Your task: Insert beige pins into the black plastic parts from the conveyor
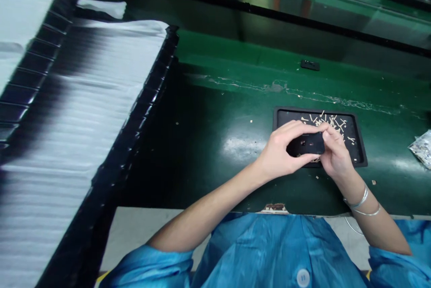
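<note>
Both hands meet over a shallow black tray (357, 142) on the green bench. My left hand (281, 153) curls round a small black flat part (308, 144), thumb below and fingers on top. My right hand (335, 155) closes on the same part's right end, fingertips pinched at its upper edge. Several small beige slivers (332, 122) lie scattered in the far half of the tray. Two thin bangles circle my right wrist.
Stacked black trays covered by white foam sheets (84, 113) fill the left side. A small black piece (310, 65) lies on the far bench. A crinkled silvery bag (422, 148) sits at the right edge. A conveyor strip runs behind.
</note>
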A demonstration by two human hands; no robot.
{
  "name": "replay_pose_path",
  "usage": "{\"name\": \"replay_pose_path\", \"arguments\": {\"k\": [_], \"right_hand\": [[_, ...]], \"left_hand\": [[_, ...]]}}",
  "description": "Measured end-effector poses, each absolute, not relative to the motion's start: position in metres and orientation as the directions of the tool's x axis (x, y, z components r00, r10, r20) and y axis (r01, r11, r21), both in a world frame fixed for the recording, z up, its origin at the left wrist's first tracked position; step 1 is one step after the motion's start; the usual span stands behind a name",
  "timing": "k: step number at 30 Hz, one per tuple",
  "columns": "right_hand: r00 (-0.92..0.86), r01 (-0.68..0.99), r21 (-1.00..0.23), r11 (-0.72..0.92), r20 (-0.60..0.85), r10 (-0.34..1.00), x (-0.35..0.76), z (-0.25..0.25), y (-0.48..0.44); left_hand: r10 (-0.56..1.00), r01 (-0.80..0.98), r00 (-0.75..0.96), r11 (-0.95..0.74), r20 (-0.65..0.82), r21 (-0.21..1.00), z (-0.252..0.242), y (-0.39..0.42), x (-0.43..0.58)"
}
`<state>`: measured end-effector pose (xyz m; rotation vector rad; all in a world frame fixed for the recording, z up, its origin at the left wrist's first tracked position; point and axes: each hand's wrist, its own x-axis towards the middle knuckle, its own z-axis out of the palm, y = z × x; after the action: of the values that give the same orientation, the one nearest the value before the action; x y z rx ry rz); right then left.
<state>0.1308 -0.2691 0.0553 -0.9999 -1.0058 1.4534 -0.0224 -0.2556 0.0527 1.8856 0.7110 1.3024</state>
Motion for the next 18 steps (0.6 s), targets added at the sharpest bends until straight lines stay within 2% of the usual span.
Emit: {"name": "replay_pose_path", "arguments": {"k": [2,5,9,14,16,18], "right_hand": [[-0.035,-0.262,-0.964,-0.038,-0.03,0.999,0.1311,0.0547,-0.268],[0.006,-0.196,-0.98,0.023,0.022,1.0,0.1304,0.0533,-0.267],[-0.09,-0.135,-0.99,-0.037,-0.025,0.996,0.1256,0.0496,-0.2677],[-0.134,-0.177,-0.976,-0.125,-0.102,0.986,0.1215,0.0464,-0.2666],[-0.15,-0.181,-0.97,-0.162,-0.136,0.979,0.1217,0.0477,-0.2664],[-0.157,-0.175,-0.965,-0.193,-0.166,0.973,0.1226,0.0503,-0.2672]], "left_hand": [[0.759,0.035,0.354,-0.595,0.547,0.803,0.0523,-0.2545,-0.0234],[0.804,-0.068,0.348,-0.491,0.482,0.868,0.0485,-0.2502,-0.0251],[0.873,-0.32,0.386,-0.177,0.298,0.931,0.0438,-0.2474,-0.0229],[0.875,-0.49,0.48,0.208,0.063,0.847,0.0495,-0.2505,-0.0216],[0.859,-0.513,0.508,0.241,0.065,0.824,0.0521,-0.2498,-0.0229],[0.868,-0.502,0.482,0.162,0.12,0.85,0.0535,-0.2479,-0.0241]]}}
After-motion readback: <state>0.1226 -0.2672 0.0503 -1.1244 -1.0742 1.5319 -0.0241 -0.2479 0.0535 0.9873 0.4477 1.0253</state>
